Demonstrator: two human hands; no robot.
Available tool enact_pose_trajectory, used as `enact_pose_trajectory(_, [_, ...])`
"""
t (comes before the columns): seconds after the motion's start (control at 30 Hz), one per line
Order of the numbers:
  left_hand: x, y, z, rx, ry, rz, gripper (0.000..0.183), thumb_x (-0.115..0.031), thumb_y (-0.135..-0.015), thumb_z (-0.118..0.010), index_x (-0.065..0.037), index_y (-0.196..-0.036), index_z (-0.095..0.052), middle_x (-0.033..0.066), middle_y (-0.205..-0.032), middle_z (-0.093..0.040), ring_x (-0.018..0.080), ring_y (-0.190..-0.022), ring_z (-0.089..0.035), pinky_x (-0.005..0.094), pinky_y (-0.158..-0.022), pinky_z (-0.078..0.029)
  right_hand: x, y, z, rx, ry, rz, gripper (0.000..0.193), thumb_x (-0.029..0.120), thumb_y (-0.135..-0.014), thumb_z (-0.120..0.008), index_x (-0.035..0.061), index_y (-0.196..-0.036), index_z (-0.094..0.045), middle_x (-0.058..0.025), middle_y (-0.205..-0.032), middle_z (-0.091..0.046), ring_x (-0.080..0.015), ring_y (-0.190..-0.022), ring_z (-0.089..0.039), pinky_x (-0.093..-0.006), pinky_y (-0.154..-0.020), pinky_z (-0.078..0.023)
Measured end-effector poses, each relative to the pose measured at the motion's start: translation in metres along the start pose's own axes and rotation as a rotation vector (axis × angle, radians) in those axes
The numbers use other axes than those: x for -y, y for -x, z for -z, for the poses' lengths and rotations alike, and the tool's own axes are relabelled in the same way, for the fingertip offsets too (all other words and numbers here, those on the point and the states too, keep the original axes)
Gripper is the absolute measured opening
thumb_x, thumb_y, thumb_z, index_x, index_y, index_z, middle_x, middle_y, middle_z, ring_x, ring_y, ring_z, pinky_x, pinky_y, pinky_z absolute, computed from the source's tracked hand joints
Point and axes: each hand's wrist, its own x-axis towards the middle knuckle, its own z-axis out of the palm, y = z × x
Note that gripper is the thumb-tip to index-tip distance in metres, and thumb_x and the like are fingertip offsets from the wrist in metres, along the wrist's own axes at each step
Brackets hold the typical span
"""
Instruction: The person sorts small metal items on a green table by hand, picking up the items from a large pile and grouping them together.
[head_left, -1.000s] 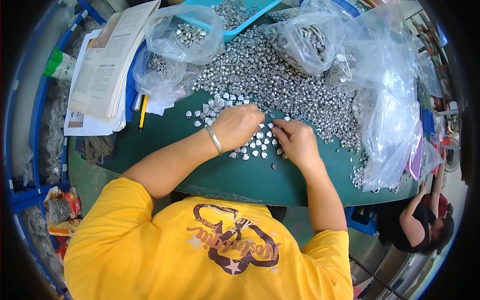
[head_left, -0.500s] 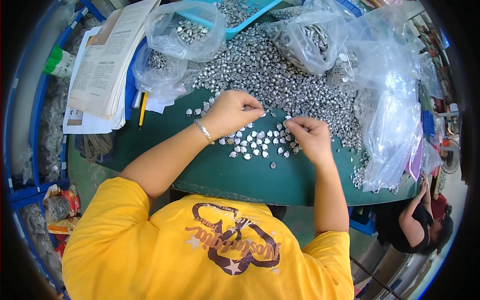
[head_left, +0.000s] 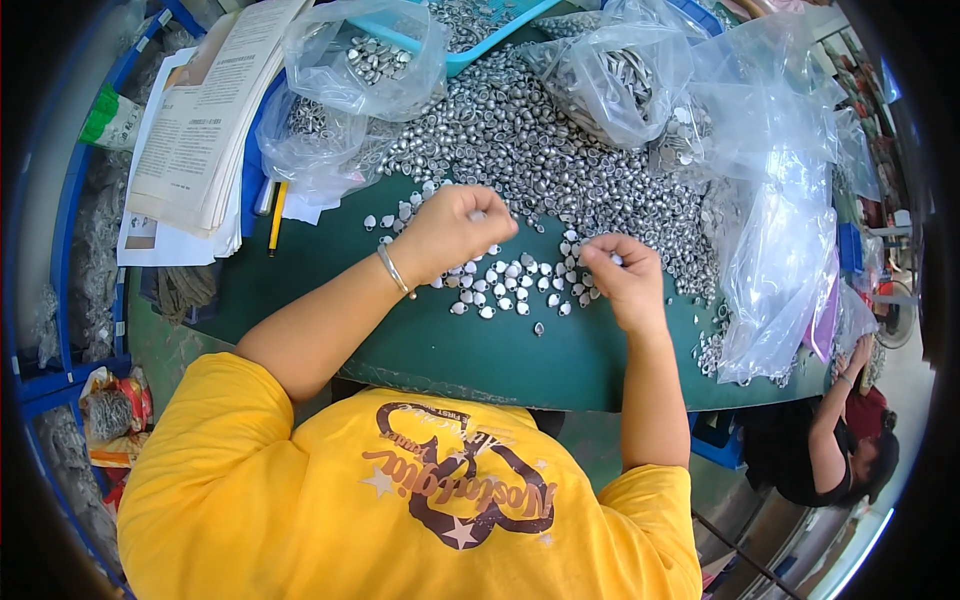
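My left hand (head_left: 452,232) hovers over the near edge of the heap, fingers curled and blurred; a pale bit shows between them, too small to name. To its right, my right hand (head_left: 628,278) is closed in a pinch, with a small silver charm (head_left: 615,260) at its fingers. Below and between the hands lie many loose heart-shaped silver charms (head_left: 522,281), pale faces up, each with a tiny loop. One charm (head_left: 539,328) sits apart, closer to me. Beyond the hands spreads a large heap of small, rounded silver metal pieces (head_left: 560,150).
The green tabletop (head_left: 480,365) curves in front of me. Clear plastic bags of metal parts (head_left: 380,60) stand at the back, beside a light-blue tray (head_left: 490,55). Papers (head_left: 205,130) and a yellow pencil (head_left: 278,217) lie left. Empty-looking plastic bags (head_left: 775,240) cover the right. Another person (head_left: 825,440) sits far right.
My left hand has shifted slightly left, with its fingers drawn in and turned. My right hand has curled its fingers, lifting off the charms. The other person's arm has moved.
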Motion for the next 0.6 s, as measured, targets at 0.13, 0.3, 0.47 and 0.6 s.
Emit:
enact_pose_trajectory(0.13, [0.013,0.011,-0.019,-0.047,-0.982,-0.478,0.020,-0.019,-0.068,-0.074,-0.006,-0.082,-0.068,0.0093,-0.071,-0.057,0.0250,-0.068,-0.058,0.0340,-0.060,-0.046,0.010,0.005,-0.027,0.125,0.442,0.213,0.015,0.008,-0.077,-0.068,0.0022,-0.091,-0.067,-0.0078,-0.075,-0.064,-0.0156,-0.067,-0.062,-0.0277,-0.059,-0.048])
enact_pose_trajectory(0.3, [0.020,0.014,-0.019,-0.043,-0.952,-0.512,0.017,-0.019,-0.073,-0.070,-0.004,-0.079,-0.065,0.0076,-0.078,-0.060,0.0233,-0.071,-0.060,0.0344,-0.063,-0.048,-0.003,0.000,-0.034,0.149,0.664,0.344,0.015,0.011,-0.079,-0.064,0.0033,-0.092,-0.066,-0.0140,-0.078,-0.064,-0.0252,-0.069,-0.063,-0.0328,-0.062,-0.049])
enact_pose_trajectory(0.47, [-0.004,0.021,-0.004,0.056,0.455,0.116,0.017,-0.017,-0.080,-0.060,0.000,-0.082,-0.065,-0.0008,-0.062,-0.053,0.0062,-0.049,-0.048,0.0217,-0.038,-0.036,0.003,-0.003,0.000,0.304,-0.331,-0.081,0.014,0.006,-0.081,-0.061,-0.0034,-0.089,-0.066,-0.0028,-0.072,-0.063,-0.0084,-0.049,-0.051,-0.0187,-0.046,-0.040])
enact_pose_trajectory(0.6, [0.014,0.008,-0.015,-0.048,-0.741,-0.482,0.016,-0.015,-0.076,-0.063,-0.005,-0.088,-0.067,0.0079,-0.074,-0.059,0.0224,-0.061,-0.058,0.0335,-0.054,-0.047,-0.001,0.004,-0.027,0.150,0.715,0.425,0.014,0.010,-0.078,-0.065,0.0056,-0.091,-0.067,-0.0092,-0.072,-0.062,-0.0216,-0.062,-0.060,-0.0323,-0.056,-0.047])
